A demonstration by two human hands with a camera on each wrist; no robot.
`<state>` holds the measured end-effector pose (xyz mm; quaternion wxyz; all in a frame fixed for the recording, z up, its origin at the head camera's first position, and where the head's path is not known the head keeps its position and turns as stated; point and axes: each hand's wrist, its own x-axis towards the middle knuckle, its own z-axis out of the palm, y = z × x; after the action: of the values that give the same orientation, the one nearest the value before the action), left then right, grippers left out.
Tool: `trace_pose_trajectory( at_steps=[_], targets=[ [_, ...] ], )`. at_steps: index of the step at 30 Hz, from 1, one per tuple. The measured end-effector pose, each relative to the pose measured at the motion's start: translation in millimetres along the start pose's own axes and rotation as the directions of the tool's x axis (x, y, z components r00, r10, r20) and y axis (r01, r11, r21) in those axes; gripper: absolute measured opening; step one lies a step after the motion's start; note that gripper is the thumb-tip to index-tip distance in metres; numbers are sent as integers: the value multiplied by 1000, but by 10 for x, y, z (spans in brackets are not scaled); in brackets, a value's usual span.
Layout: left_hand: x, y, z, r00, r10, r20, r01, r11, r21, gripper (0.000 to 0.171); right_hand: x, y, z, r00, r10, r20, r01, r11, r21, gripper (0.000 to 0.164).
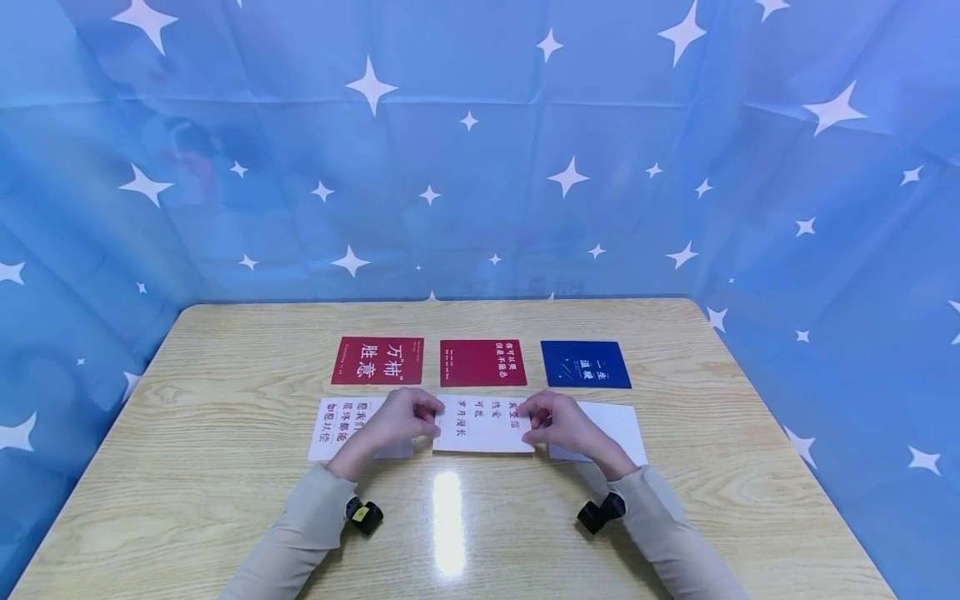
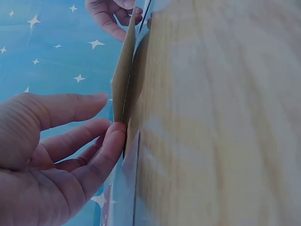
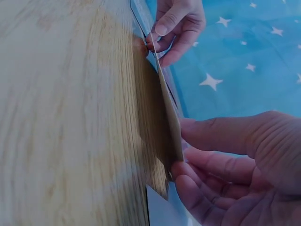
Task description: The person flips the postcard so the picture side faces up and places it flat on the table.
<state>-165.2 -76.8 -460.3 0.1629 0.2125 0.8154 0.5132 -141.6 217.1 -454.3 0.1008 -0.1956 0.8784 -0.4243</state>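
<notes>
A white card (image 1: 483,437) with columns of dark Chinese characters is held between the two hands at the middle of the near row. Curled fingers of the left hand (image 1: 403,417) hold its left edge; in the left wrist view the fingertips touch a lower corner, the thumb close by. At the opposite edge, the right hand (image 1: 564,423) pinches the card with thumb and fingers. Both wrist views show the card's brownish underside (image 2: 123,80) and a shadow beneath, so at least part of it is off the table.
On the wooden table (image 1: 247,517), a lettered white card (image 1: 322,433) lies left and a plain white card (image 1: 618,425) right, both partly under the arms. Behind lie two red cards (image 1: 378,371) (image 1: 476,367) and a blue card (image 1: 562,364). A starry blue cloth (image 1: 480,208) hangs beyond.
</notes>
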Motion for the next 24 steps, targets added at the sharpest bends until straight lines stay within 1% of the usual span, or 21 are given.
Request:
trace_pose_trajectory(
  at_steps=[3, 7, 12, 15, 20, 24],
  targets=[
    [7, 13, -11, 1000, -14, 10, 13, 1000, 19, 32, 11, -17, 2, 1000, 4, 5, -4, 1000, -29, 30],
    [30, 32, -30, 1000, -16, 22, 15, 999, 39, 29, 28, -48, 3, 999, 33, 11, -32, 998, -54, 30],
    [54, 64, -33, 998, -58, 12, 58, 997, 53, 25, 49, -106, 16, 997, 80, 8, -79, 992, -97, 30],
    [64, 59, -34, 997, -75, 2, 75, 995, 71, 23, 56, -134, 30, 995, 100, 3, -99, 990, -105, 30],
    [53, 54, -44, 998, -59, -4, 59, 995, 82, 23, 53, -119, 31, 996, 92, -2, -92, 991, -94, 29],
    [61, 65, -44, 1000, -19, -8, 20, 998, 61, 25, 11, -68, -27, 998, 49, -28, -51, 997, -64, 28]
  ],
)
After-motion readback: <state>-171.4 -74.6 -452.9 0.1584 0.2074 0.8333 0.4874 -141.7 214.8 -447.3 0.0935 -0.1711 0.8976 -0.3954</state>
